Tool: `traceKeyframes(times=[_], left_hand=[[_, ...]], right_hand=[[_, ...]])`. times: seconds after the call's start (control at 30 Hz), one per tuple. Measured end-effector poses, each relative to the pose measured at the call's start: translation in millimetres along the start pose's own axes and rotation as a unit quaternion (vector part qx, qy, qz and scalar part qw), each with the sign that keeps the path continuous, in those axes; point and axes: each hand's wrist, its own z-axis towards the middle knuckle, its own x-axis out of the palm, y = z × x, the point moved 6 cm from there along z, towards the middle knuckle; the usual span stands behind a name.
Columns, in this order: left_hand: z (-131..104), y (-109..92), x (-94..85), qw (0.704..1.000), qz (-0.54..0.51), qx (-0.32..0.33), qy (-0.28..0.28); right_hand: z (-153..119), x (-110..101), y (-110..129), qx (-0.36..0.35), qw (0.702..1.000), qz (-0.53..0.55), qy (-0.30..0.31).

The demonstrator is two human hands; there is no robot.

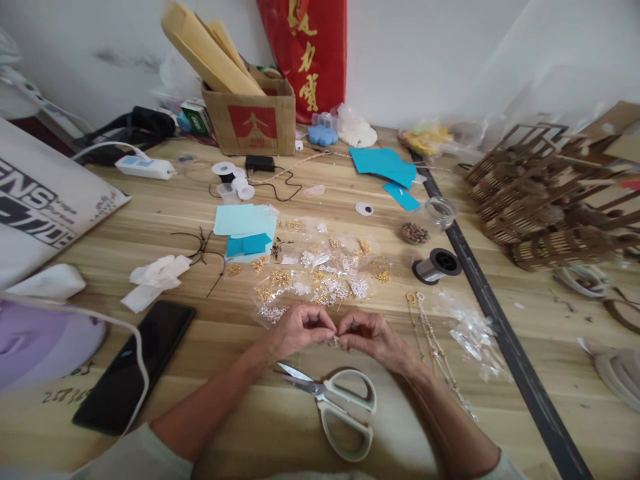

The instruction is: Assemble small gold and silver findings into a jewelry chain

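Note:
My left hand (309, 328) and my right hand (369, 337) meet at the fingertips above the table's front part. Both are closed in a pinch around a tiny light-coloured piece (334, 341), too small to name. Just below them lies a pair of scissors (325, 389) with pale handles, its blades slightly apart. Beyond my fingers spread small clear bags (330, 291) of gold and silver jewellery bits. Gold and silver chains (434, 340) lie to the right of my right hand, partly behind the forearm.
A spool of wire (436, 267) and a clear jar of beads (415, 232) stand at right. A black phone (137, 367) lies at left. Brown slatted wooden pieces (543, 193) crowd the right side. A cardboard box (255, 120) stands against the wall.

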Motion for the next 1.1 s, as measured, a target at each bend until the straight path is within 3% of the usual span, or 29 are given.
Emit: traceKeyframes(times=[0.4,0.6,0.8,0.93,1.1], left_hand=[[0.4,0.7,-2.7,0.999,-0.020,-0.014,-0.021],[1.9,1.4,-4.0,0.999,-0.032,-0.008,-0.034],[2.5,0.8,-4.6,0.999,-0.030,-0.002,-0.044],[1.6,1.3,-4.2,0.998,-0.040,-0.008,-0.044],[1.7,3.5,-4.1,0.999,-0.032,-0.009,-0.041]], right_hand=[[-1.5,0.0,7.3,0.006,0.999,0.041,-0.006],[-6.2,-1.9,25.2,-0.054,0.997,-0.055,-0.014],[-8.3,-3.9,32.8,-0.141,0.978,-0.143,-0.063],[-7.2,-7.6,26.6,-0.144,0.969,-0.176,-0.099],[-5.1,-5.3,18.1,-0.132,0.970,-0.177,-0.101]])
